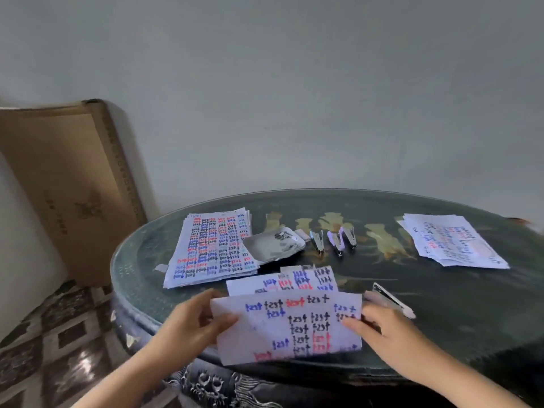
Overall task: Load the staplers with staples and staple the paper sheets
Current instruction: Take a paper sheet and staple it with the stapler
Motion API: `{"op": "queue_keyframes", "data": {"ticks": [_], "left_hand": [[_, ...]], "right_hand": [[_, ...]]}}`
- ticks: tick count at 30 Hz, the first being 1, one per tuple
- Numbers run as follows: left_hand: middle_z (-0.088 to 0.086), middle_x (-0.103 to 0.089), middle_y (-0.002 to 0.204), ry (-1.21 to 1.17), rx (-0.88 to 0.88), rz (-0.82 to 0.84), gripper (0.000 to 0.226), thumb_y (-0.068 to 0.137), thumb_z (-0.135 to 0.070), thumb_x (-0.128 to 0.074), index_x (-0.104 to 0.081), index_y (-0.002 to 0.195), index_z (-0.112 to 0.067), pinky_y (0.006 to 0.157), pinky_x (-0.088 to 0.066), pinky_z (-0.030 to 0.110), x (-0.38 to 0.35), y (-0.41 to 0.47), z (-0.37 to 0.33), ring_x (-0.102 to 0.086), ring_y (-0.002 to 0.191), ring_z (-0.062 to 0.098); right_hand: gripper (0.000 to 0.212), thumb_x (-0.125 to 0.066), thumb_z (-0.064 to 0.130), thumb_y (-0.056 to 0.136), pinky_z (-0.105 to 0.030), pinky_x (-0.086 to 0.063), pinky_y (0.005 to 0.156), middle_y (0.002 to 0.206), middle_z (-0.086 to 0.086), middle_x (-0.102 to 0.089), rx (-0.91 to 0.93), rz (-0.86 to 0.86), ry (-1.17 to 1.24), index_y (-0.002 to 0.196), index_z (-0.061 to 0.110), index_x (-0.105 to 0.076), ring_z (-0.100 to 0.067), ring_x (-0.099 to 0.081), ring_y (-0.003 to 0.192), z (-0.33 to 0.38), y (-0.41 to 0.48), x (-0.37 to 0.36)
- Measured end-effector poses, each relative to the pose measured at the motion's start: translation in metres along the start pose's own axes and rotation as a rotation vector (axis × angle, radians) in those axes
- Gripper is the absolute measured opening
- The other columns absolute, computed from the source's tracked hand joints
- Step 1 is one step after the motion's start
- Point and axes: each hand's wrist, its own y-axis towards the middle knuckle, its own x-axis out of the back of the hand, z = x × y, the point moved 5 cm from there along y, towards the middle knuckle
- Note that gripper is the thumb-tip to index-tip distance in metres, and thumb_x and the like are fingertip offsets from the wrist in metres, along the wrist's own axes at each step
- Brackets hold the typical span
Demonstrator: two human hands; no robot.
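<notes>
Head view: the paper sheets [288, 328] are at the near edge of the table [441, 304]. The left hand [194, 322] pinches their left side and the right hand [382, 328] grips their right. A stapler [388, 298] lies just beyond the right hand. Three staplers [335, 242] and a tray [273, 245] sit mid-table.

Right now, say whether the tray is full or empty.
Nearly empty: tray mostly bare, a few staples at its far side.
</notes>
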Motion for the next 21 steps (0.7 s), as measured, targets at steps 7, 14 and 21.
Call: {"op": "queue_keyframes", "data": {"ticks": [7,14,21], "left_hand": [[0.002,-0.059,0.070,0.128,0.146,-0.092,0.023,0.093,-0.029,-0.055,-0.049,0.088,-0.008,0.050,-0.038,0.021,-0.075,0.029,0.032,-0.048,0.056,0.009],[-0.005,-0.066,0.091,0.215,0.111,-0.032,0.022,0.092,-0.038,-0.054,-0.045,0.105,-0.022,0.062,-0.057,0.036,-0.105,0.059,0.024,-0.066,0.073,0.012],[-0.001,-0.064,0.111,0.349,0.047,0.021,0.049,0.084,-0.031,-0.067,-0.038,0.123,-0.023,0.077,-0.054,0.034,-0.113,0.081,0.034,-0.063,0.090,0.017]], "right_hand": [[0.035,-0.052,0.028,0.097,-0.029,-0.021,0.055,0.050,0.006,-0.028,-0.152,-0.125,0.071,0.071,0.012,-0.035,-0.009,-0.021,0.052,-0.046,-0.003,0.002],[0.057,-0.047,0.002,0.093,-0.020,-0.040,0.054,0.114,0.011,-0.049,-0.298,-0.190,0.122,0.137,0.036,-0.035,-0.012,-0.058,0.070,-0.065,0.006,-0.008],[0.050,-0.045,0.001,0.095,-0.015,-0.038,0.088,0.137,0.005,-0.039,-0.248,-0.297,-0.003,0.138,0.028,-0.045,-0.015,-0.038,0.128,-0.072,0.013,-0.006]]}}
